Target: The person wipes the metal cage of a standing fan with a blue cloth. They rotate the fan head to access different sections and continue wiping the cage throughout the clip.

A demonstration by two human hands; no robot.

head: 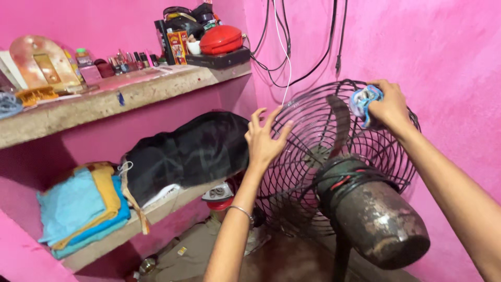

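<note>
Fan (339,156) stands on the floor in the corner of a pink room, seen from behind, its rusty motor housing (376,214) nearest the camera and its dark wire cage (292,172) facing the wall. Both hands are up at the cage. The left hand (264,138) is spread open, fingers splayed, at the cage's left rim; whether it touches the wire I cannot tell. The right hand (389,107) is closed around a crumpled blue-and-white cloth (362,102) and presses it against the top right of the cage. A thin bangle (241,210) sits on the left wrist. Black and white cables (284,52) hang down the wall above the fan. To the left, two stone shelves are set into the wall. The lower shelf (162,206) carries a black bundle (188,154) just beside the left hand and, farther left, a stack of folded blue and yellow cloths (83,209). The upper shelf (104,99) holds small bottles (128,60), a red container (222,39) on a dark box, and other clutter.
</note>
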